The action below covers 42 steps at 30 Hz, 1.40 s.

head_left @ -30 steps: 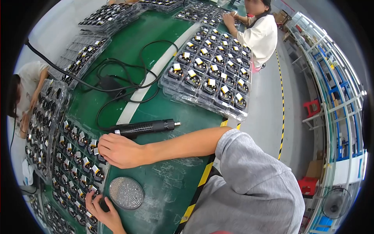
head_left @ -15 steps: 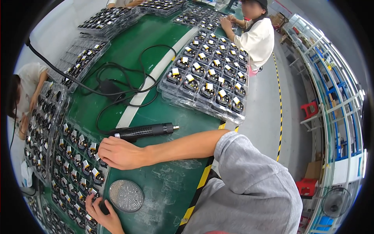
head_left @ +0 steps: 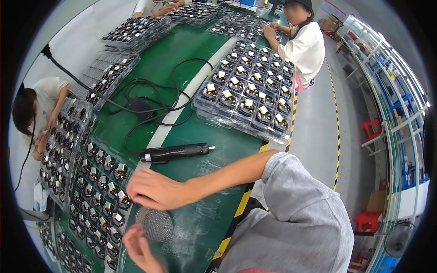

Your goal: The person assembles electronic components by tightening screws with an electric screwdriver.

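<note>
My right hand, on the upper forearm, is raised over the table with its fingers curled inward; what they hold, if anything, is hidden. Below it my left hand has bent fingers, smeared by motion. Between the two hands lies a round silver dimpled dish, its upper edge partly covered by my right hand. Left of both hands sits a clear plastic tray of black round assemblies with white and yellow tops. A black electric screwdriver rests on the green table just beyond my right hand, its bit pointing right.
A stack of filled clear trays stands at the table's right edge. A looped black cable with an adapter crosses the green table mat. Co-workers sit around the table. Red stools and shelving are to the right.
Both hands have drawn back to the right from the tray, and the left hand's spread fingers are now bent and blurred. The whole view has shifted slightly.
</note>
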Available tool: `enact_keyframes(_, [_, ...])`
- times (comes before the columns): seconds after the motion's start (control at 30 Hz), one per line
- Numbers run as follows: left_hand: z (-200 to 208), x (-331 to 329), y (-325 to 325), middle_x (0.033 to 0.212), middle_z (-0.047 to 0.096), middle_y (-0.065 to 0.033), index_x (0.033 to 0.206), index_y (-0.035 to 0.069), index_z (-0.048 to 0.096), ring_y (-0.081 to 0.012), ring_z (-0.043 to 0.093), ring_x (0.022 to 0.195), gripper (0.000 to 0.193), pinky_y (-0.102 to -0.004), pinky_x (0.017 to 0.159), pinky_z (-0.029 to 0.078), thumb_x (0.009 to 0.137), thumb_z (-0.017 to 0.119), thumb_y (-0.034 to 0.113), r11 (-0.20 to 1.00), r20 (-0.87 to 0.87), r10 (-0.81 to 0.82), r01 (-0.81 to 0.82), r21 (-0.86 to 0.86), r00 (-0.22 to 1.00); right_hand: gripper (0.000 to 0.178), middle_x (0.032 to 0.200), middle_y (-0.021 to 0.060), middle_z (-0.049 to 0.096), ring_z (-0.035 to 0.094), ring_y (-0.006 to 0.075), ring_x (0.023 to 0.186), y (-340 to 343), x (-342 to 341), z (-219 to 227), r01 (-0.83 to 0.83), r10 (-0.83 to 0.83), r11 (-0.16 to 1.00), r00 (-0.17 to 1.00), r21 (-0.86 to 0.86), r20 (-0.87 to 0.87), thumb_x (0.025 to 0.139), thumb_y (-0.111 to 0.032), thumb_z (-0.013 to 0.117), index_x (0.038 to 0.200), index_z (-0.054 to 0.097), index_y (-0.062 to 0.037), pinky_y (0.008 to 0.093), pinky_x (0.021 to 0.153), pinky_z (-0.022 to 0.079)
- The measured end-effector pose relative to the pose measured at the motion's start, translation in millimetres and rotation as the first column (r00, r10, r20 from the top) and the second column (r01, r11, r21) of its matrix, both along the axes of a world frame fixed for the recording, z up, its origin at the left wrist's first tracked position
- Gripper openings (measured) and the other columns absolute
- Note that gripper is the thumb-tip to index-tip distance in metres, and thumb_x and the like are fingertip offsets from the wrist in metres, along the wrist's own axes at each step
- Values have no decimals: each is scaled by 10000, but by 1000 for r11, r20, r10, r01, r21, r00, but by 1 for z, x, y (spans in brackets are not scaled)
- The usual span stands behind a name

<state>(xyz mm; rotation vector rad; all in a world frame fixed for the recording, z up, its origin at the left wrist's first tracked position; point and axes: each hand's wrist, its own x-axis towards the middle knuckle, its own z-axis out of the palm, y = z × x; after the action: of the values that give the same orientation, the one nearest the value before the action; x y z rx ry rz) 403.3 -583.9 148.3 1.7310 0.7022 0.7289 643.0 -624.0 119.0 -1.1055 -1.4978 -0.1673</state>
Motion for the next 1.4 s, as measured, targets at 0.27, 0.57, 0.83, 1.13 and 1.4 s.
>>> enact_keyframes(0.27, [-31,-1,-49,1406,564,-165,1491,-38,411,-278,581,1288,559,-425,1068,487,1084,537,323,842,361,-70,249,-479,930,123,1085,123,614,609,327,1038,-58,-53,-19,-312,262,932,931,184,253,1002,-139,599,942,600,-31,484,944,481])
enact_keyframes(0.57, [-61,-16,-66,1256,592,-139,1395,3,426,-233,619,1171,309,-332,982,508,1111,411,124,992,-12,0,-2,-127,1000,52,1054,106,614,612,316,1019,-61,-33,-6,-429,422,900,902,74,94,956,-91,643,940,636,-42,446,854,487])
enact_keyframes(0.83, [-66,-16,-85,1192,589,-97,1387,32,485,-183,558,993,441,-337,884,488,1068,621,304,963,3,-187,184,-195,982,25,1013,73,608,603,271,953,-53,-29,-22,-454,457,885,889,-104,4,962,-66,633,964,613,-52,404,802,502])
enact_keyframes(1.13, [-35,-8,-76,1051,541,-130,1036,11,544,-234,563,990,188,-354,922,461,868,502,-63,971,-150,-207,222,86,967,36,936,72,587,602,286,917,-56,-32,-24,-511,492,844,859,-163,-142,920,-63,645,936,615,-51,410,750,518])
enact_keyframes(1.4, [-49,-22,-76,1191,469,-155,1203,19,444,-255,515,1068,277,-382,994,436,933,483,-29,990,66,-17,7,142,998,111,854,79,636,632,297,687,-71,-37,-10,-647,524,659,761,-384,-382,1012,-141,627,1044,569,-51,410,593,489])
